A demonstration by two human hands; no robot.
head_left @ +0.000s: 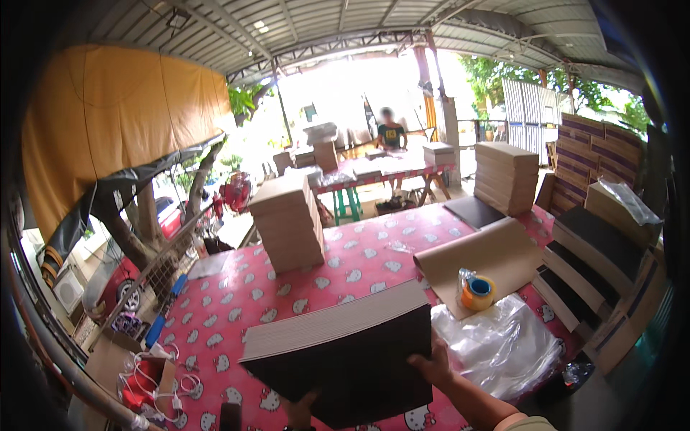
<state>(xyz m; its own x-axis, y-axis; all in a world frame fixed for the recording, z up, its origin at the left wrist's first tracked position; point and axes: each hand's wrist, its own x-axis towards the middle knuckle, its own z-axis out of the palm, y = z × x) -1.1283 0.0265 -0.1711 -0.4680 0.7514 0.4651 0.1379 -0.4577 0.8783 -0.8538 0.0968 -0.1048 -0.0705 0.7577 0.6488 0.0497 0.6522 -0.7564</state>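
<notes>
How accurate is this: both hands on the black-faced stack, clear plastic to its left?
Wrong side: in the head view, the clear plastic lies to the right of the black-faced stack. Left hand and right hand are on the stack, as stated.

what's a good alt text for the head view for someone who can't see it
A person's left hand and right hand hold a thick stack of black-faced boards over a pink cartoon-cat tablecloth. To the right lie clear plastic sheeting and, on curled brown paper, a tape roll; another person is at a farther table.
</notes>
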